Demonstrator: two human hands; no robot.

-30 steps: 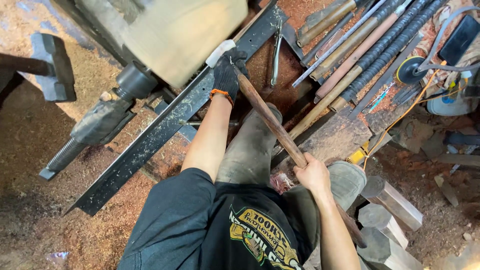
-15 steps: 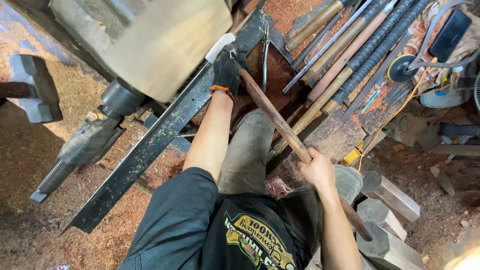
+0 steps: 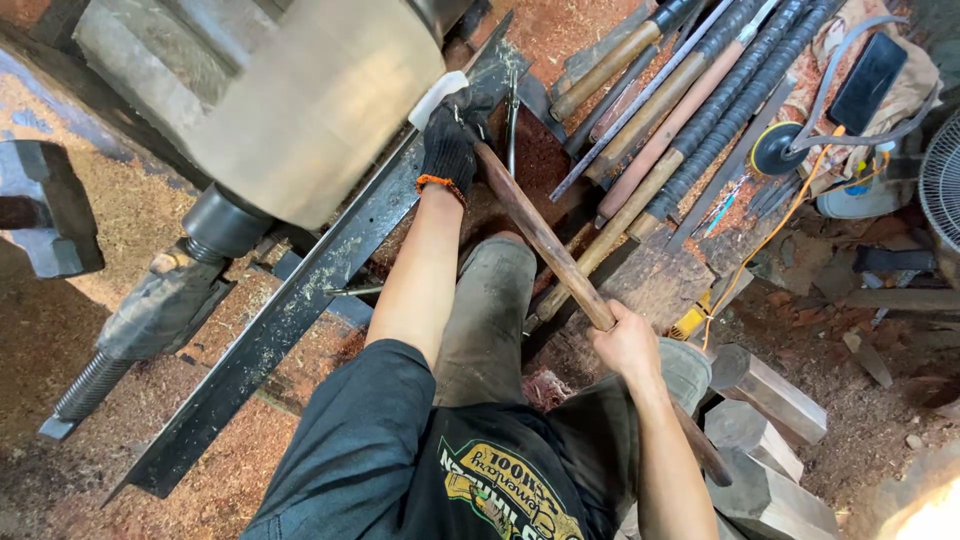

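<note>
Gripping the long brown wooden-handled turning tool (image 3: 545, 240), the gloved left hand (image 3: 450, 145) clamps its front against the pale spinning wooden blank (image 3: 310, 100); the bare right hand (image 3: 628, 345) clamps behind, now nearer the body.

Head cam, steep down, close over lathe (image 3: 300, 100).
</note>
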